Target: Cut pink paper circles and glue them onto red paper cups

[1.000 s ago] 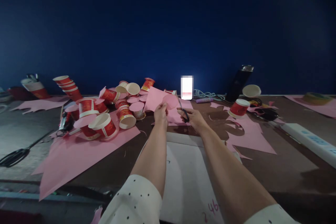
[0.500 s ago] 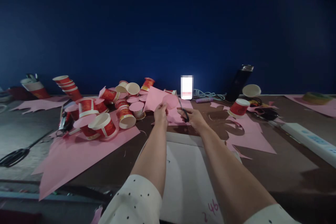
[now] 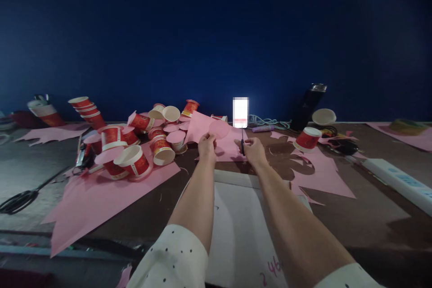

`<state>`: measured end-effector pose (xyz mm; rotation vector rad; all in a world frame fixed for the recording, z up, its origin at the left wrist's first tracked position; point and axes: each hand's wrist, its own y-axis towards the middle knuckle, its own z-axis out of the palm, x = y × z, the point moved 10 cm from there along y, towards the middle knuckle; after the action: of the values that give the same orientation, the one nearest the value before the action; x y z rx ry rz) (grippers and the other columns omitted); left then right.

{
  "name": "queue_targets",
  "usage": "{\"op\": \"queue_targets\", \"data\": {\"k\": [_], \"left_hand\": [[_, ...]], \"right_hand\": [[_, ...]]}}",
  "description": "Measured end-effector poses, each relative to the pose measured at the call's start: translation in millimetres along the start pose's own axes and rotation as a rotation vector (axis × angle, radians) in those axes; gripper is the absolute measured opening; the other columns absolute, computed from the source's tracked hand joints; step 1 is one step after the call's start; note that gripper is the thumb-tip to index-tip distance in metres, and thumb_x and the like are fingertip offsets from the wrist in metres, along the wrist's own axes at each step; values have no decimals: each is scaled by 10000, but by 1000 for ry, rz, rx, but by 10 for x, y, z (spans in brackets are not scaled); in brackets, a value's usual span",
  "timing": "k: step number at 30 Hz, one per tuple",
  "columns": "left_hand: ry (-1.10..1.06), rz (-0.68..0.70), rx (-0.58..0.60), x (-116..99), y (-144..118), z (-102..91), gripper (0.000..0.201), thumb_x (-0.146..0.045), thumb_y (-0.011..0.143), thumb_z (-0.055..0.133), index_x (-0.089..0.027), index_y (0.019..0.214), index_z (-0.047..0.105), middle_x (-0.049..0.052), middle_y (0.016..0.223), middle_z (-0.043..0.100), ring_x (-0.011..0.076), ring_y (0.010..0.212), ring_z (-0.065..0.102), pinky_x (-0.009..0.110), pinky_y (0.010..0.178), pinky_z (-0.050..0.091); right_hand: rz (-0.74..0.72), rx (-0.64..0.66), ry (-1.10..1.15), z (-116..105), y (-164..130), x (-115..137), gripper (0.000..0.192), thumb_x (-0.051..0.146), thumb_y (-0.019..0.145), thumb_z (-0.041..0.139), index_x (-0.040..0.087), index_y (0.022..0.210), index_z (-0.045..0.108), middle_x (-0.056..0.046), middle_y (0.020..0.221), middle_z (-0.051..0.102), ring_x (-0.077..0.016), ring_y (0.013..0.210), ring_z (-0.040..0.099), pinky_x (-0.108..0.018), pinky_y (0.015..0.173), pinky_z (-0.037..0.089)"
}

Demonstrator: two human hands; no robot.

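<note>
Pinched in my left hand (image 3: pixel 207 146) is a piece of pink paper (image 3: pixel 199 127) with a rounded right edge, raised above the table. My right hand (image 3: pixel 254 150) is closed on a pair of scissors (image 3: pixel 242 140), blades pointing away from me and a short gap to the right of that paper. Beneath both hands a flat pink sheet (image 3: pixel 229 149) lies on the brown table. Left of my left hand stand and lie several red paper cups, among them an upright cup (image 3: pixel 137 164), some with pink paper discs on them.
A bright phone-like screen (image 3: pixel 240 112) stands against the blue wall. To the right are a red cup (image 3: pixel 308 139), a dark flask (image 3: pixel 308 107), pink offcuts (image 3: pixel 332 177) and a white power strip (image 3: pixel 398 180). Black scissors (image 3: pixel 20 200) lie far left. Nearest me is a white board (image 3: pixel 243 229).
My right hand has moved slightly right with the scissors, and the blades have come away from the paper's edge. My left hand and its paper stay nearly still.
</note>
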<state>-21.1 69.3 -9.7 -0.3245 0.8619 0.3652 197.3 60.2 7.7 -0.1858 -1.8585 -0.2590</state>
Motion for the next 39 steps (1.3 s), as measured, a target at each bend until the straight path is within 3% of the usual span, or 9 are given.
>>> {"op": "queue_targets", "data": {"k": [6,16,25,30,34,39], "left_hand": [[-3,-4,-2,1,-11,-4,255,-178,514,726,-162,721,578,-81,535,481,14,423,378,143,446,309],[-82,-83,13,48,-59,32,258,-162,516,750,-161,720,591,-75,549,505,7,431,412,136,466,331],[-67,-130,38,100,-74,52,245,-156,564,719,-165,751,561,-45,620,582,36,532,540,135,505,367],[-35,-116,34,108,-44,33,268,-169,546,727,-166,751,554,-43,624,583,46,537,549,140,491,368],[-11,-82,56,95,-39,50,264,-182,543,727,-161,750,564,-43,602,570,43,517,530,138,480,361],[188,-41,70,94,-93,86,208,-162,578,687,-154,767,602,-22,582,588,65,517,531,160,490,362]], "right_hand": [[-75,-42,-239,-51,19,27,400,540,610,694,203,776,557,-30,767,656,-177,681,614,-262,587,426],[-25,33,-409,6,32,-56,452,513,587,720,190,881,605,-66,855,684,-192,754,625,-262,627,421],[20,139,-229,70,-81,33,330,400,585,755,156,798,690,-53,701,692,-177,652,623,-241,549,419],[34,184,-41,112,-34,-28,323,388,638,718,152,858,700,-52,707,697,-181,628,625,-248,518,426],[-20,27,-186,-95,23,35,245,315,668,681,161,859,673,-55,806,706,-182,730,644,-247,628,452],[-25,-167,-482,-370,22,76,320,384,726,619,223,1002,630,-74,1017,668,-246,915,620,-342,748,455]]}}
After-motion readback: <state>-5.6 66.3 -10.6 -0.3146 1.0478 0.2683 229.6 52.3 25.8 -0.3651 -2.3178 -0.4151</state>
